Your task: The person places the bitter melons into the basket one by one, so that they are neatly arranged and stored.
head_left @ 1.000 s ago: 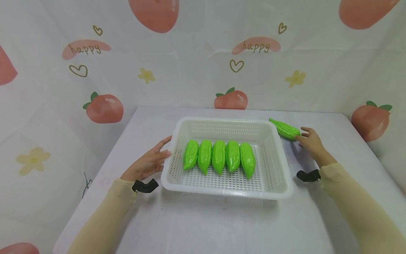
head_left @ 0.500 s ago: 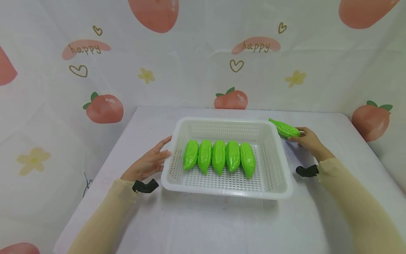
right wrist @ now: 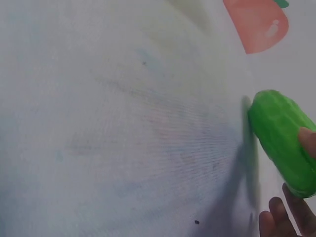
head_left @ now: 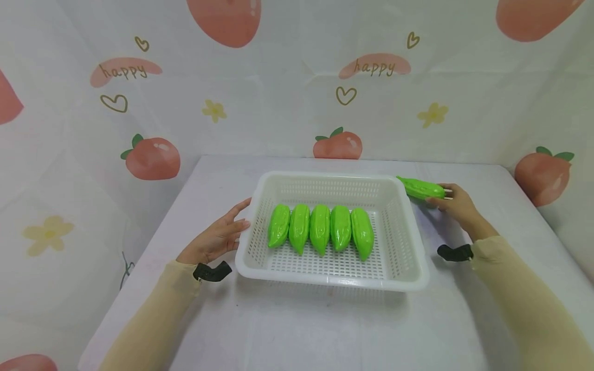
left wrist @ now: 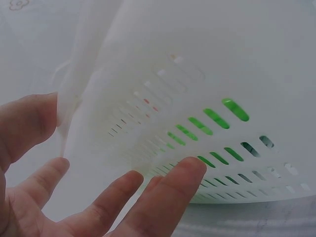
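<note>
My right hand [head_left: 457, 207] pinches the near end of a glossy green bitter melon [head_left: 421, 188], thumb on one side and fingers on the other. The melon lies beside the far right corner of a white plastic basket [head_left: 331, 282], its stem end behind the rim. Whether it is off the table is unclear. In the right wrist view the rounded end of the bitter melon [right wrist: 279, 133] shows bumpy skin. Spread fingers of my left hand [head_left: 213, 237] rest against the basket's left side. Inside the basket several green bitter melons [head_left: 320, 230] lie side by side in a row.
A white-covered table [head_left: 287, 330] bears the basket. Behind it hangs a pale cloth [head_left: 278, 87] printed with peaches, flowers and hearts. Both wrists carry a black strap mount [head_left: 212, 272]. A thin dark cord [head_left: 126, 270] hangs by the table's left edge.
My right hand has gone from touching the bitter melon's end to gripping it, and the melon has shifted slightly right and turned. The left hand and basket have stayed put.
</note>
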Demonstrator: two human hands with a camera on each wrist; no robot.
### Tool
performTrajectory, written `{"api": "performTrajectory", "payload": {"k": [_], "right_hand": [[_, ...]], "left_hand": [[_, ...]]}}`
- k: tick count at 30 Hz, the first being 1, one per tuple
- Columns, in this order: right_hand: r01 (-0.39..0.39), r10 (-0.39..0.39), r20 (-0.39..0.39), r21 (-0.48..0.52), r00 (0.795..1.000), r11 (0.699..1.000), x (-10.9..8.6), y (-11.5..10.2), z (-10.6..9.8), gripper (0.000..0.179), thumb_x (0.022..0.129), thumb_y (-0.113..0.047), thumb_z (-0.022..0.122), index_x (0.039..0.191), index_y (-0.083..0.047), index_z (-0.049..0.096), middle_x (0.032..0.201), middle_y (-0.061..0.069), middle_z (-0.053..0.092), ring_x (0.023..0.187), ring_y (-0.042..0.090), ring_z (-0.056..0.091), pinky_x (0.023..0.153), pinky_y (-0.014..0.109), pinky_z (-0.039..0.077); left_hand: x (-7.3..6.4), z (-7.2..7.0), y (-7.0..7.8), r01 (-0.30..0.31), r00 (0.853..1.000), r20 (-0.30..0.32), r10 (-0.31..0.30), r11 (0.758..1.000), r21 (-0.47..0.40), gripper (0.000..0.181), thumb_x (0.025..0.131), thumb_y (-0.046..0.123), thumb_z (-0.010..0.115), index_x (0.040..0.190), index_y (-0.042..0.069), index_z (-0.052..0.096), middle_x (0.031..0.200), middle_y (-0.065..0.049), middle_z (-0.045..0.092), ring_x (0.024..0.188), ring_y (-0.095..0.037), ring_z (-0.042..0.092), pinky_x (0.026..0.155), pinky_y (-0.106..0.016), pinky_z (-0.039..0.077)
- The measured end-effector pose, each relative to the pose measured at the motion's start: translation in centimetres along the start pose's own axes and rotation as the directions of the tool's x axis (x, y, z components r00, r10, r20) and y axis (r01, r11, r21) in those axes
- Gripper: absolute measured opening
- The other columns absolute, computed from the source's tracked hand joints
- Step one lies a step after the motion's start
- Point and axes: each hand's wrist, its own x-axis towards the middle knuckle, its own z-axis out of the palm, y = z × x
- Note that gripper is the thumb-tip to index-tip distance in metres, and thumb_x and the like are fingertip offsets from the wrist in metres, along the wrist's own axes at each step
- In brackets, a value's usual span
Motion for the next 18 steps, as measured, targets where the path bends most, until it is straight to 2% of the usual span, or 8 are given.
{"api": "performTrajectory", "payload": {"k": [4,9,11,14,18], "right_hand": [[0.042,-0.041,-0.028,0.041,0.999,0.998,-0.5,-0.2,-0.3,0.077,0.09,-0.033,0.059,0.142,0.008,0.019,0.14,0.036,0.024,0.108,0.029,0.045,0.068,0.009,0.041],[0.085,-0.078,-0.059,0.129,0.995,0.988,-1.1,-0.5,-0.7,0.075,0.09,-0.027,0.061,0.141,0.008,0.02,0.138,0.034,0.025,0.088,-0.002,0.046,0.068,0.006,0.043],[0.082,-0.073,-0.063,0.146,0.995,0.986,-1.2,-0.7,-0.8,0.076,0.089,-0.028,0.061,0.142,0.008,0.02,0.138,0.034,0.026,0.08,-0.01,0.044,0.068,0.005,0.042],[0.073,-0.065,-0.06,0.148,0.996,0.986,-1.3,-0.8,-1.0,0.078,0.089,-0.031,0.061,0.142,0.008,0.018,0.137,0.034,0.026,0.078,-0.01,0.046,0.068,0.004,0.041],[0.062,-0.051,-0.068,0.168,0.996,0.984,-1.4,-1.0,-1.1,0.079,0.09,-0.034,0.058,0.143,0.008,0.016,0.137,0.033,0.027,0.081,-0.004,0.05,0.069,0.003,0.04]], "left_hand": [[-0.1,0.0,0.0,-0.005,1.0,0.018,0.005,1.0,-0.006,0.061,0.097,0.011,0.046,0.146,0.034,0.018,0.139,-0.016,0.037,0.111,-0.03,0.057,0.086,-0.046,0.049],[0.0,0.0,0.0,0.001,1.0,-0.006,-0.001,1.0,0.009,0.062,0.097,0.011,0.048,0.146,0.036,0.019,0.137,-0.017,0.04,0.108,-0.03,0.058,0.085,-0.047,0.049],[0.1,0.0,0.0,0.002,1.0,-0.009,-0.002,1.0,0.008,0.062,0.097,0.011,0.048,0.145,0.036,0.02,0.136,-0.017,0.04,0.108,-0.03,0.058,0.085,-0.047,0.049],[0.1,0.0,0.0,0.0,1.0,-0.006,0.0,1.0,0.002,0.061,0.097,0.01,0.047,0.146,0.035,0.02,0.137,-0.018,0.04,0.109,-0.03,0.058,0.085,-0.047,0.049],[0.1,0.0,0.0,0.004,1.0,-0.009,-0.004,1.0,-0.004,0.061,0.097,0.01,0.048,0.145,0.035,0.02,0.138,-0.017,0.039,0.109,-0.03,0.058,0.086,-0.047,0.048]]}}
